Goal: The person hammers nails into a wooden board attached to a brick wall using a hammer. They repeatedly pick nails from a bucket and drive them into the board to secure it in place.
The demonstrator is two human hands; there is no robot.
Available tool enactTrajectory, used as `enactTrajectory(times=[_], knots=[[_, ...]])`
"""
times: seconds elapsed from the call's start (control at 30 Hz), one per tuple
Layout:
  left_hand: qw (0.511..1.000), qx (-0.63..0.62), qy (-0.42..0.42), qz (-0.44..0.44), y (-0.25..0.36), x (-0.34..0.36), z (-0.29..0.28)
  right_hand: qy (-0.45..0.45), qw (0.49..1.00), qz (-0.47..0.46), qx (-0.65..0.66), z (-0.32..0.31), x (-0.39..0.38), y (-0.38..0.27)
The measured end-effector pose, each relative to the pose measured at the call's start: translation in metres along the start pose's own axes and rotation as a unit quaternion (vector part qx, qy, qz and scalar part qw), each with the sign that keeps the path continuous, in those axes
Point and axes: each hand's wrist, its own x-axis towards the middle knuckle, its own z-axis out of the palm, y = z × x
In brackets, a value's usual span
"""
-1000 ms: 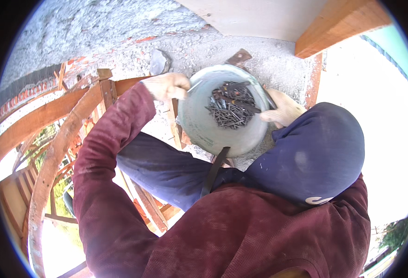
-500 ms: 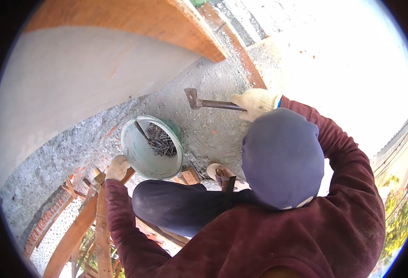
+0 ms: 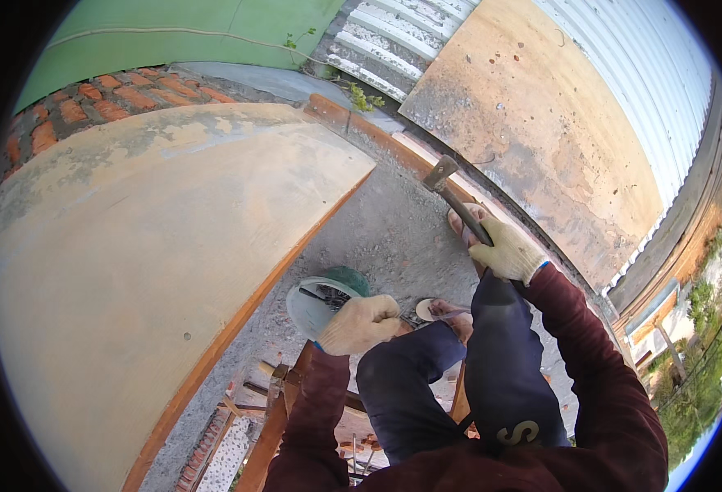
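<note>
My right hand [image 3: 510, 248], in a cream knit glove, grips the handle of a hammer [image 3: 457, 203]. The dark metal head points up and away, above my sandalled right foot. My left hand [image 3: 362, 325], gloved alike, is closed with its fingers curled, in front of my left knee and beside the bucket. Whatever its fingers may hold is hidden. A pale green bucket [image 3: 305, 316] lies tilted behind that hand, partly covered by it. Inside the bucket are dark nails [image 3: 328, 295] and a dark rod-like handle.
A big wooden panel [image 3: 172, 238] slopes along the left. A stained board [image 3: 541, 131] rests on corrugated roofing [image 3: 652, 74] at the right. Timber beams [image 3: 275, 426] and an open drop show below my left arm. Bricks [image 3: 135, 97] line the far left beside a green wall [image 3: 189, 33].
The view has shifted, showing more of the panel and roofing. My left hand has left the bucket's side and moved right, closed. My right hand still holds the hammer, now raised near my foot.
</note>
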Motion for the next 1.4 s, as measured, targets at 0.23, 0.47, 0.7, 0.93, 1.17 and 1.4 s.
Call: enactTrajectory(times=[0.23, 0.47, 0.7, 0.93, 1.17, 1.4], knots=[[0.986, -0.061, -0.088, 0.127, 0.128, 0.087, 0.027, 0.094, 0.886, -0.059, 0.45, -0.003, -0.06, -0.007], [0.975, 0.063, -0.19, 0.099, 0.194, 0.039, 0.022, 0.157, 0.86, -0.1, 0.475, -0.012, -0.155, -0.035], [0.98, -0.119, -0.117, 0.106, 0.18, -0.047, 0.054, 0.149, 0.838, 0.026, 0.523, 0.015, -0.243, -0.078], [0.925, -0.334, -0.08, 0.162, 0.166, -0.114, 0.087, 0.142, 0.715, 0.004, 0.684, 0.052, -0.298, -0.127], [0.954, -0.071, 0.023, 0.289, 0.236, -0.122, 0.048, 0.182, 0.769, 0.054, 0.611, 0.086, -0.334, -0.126], [0.94, 0.229, 0.206, 0.144, 0.247, -0.073, -0.087, 0.131, 0.794, 0.087, 0.587, 0.126, -0.315, -0.119]])
